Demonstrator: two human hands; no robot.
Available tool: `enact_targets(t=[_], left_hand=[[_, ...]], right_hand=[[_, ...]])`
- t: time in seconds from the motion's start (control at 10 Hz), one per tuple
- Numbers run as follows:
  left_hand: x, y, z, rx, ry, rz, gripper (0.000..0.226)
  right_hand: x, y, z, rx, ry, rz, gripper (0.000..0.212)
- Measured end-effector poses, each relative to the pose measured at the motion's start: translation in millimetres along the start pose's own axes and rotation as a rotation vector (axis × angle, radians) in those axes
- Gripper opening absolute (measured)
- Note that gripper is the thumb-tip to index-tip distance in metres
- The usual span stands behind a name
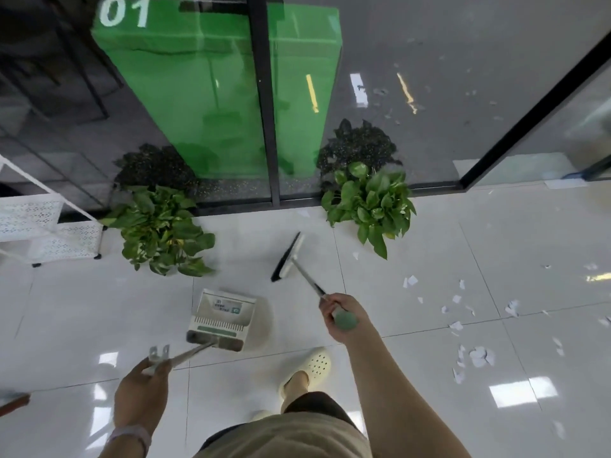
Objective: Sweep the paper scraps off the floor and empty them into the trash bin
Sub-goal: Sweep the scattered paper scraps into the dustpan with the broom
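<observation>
Broom and dustpan in hand, paper bits waiting on the floor.

The right hand [340, 317] is curled tight round the broom [291, 259] by its green handle end; the left hand [145, 388] grips the dustpan [221, 320] handle. The paper scraps [479, 357] lie at the right of the frame – light and thin, probably quick to flutter off – so soft, slow strokes look best. No trash bin shows.

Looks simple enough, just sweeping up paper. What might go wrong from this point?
The paper scraps lie to the person's right, while the dustpan sits well away on the left, so pieces may scatter on the way across. The broom head is between two potted plants, so a wide stroke might clip leaves. No trash bin is in view.
</observation>
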State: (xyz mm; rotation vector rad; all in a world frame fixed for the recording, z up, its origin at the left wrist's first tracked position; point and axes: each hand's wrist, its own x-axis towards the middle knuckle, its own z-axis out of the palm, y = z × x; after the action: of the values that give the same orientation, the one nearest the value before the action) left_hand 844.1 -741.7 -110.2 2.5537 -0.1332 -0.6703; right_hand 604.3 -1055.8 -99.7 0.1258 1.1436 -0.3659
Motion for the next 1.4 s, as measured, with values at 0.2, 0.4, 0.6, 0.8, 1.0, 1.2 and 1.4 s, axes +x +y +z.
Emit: enact_targets(t=[0.2,0.4,0.6,0.8,1.0,1.2,1.4], left_hand=[[13,73,51,0.07,-0.126,0.056,0.039],[27,150,93,0.102,-0.256,0.155,0.024],[23,198,116,0.039,-0.329,0.241,0.022],[38,222,125,-0.018,-0.361,0.294,0.022],[86,225,110,0.006,-0.378,0.301,0.026],[163,222,78,0.119,-0.349,0.319,0.025],[220,225,47,0.071,-0.254,0.148,0.03]], right_hand=[[-35,-92,-106,-0.038,0.22,-0.283,0.002],[-73,-132,-144,-0.336,0.351,-0.539,0.028],[-91,-140,-143,-0.429,0.589,-0.578,0.023],[-83,-119,-117,-0.064,0.678,-0.601,0.004],[-87,-104,-67,0.035,0.589,-0.585,0.022],[-63,-84,10,0.115,0.437,-0.417,0.008],[-25,-62,99,0.32,-0.027,-0.096,0.045]])
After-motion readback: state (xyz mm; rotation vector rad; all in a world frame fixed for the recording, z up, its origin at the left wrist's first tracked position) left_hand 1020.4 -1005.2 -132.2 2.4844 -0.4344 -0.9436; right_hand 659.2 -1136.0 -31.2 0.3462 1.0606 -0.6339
